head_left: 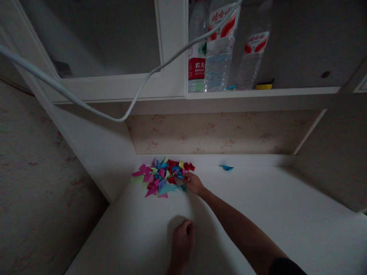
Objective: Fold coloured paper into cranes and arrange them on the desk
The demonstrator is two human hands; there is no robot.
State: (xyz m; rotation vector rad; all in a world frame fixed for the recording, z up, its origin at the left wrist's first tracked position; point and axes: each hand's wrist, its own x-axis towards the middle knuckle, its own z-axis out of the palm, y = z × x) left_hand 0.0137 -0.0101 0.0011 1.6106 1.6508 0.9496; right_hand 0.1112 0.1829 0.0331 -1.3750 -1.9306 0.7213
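Observation:
A pile of small folded paper pieces [160,175] in pink, blue, red, green and yellow lies at the back left of the white desk [258,214]. My right hand [193,183] reaches across to the pile's right edge, fingers curled onto the pieces there; whether it holds one I cannot make out. My left hand [182,242] rests on the desk nearer to me, closed in a loose fist with nothing visible in it. A single blue paper piece [227,167] lies apart, to the right of the pile near the back wall.
A shelf [258,93] above the desk carries three plastic water bottles [219,49] and a small yellow object [263,86]. A white cable [86,107] hangs across the view. A cabinet panel [94,145] bounds the desk on the left.

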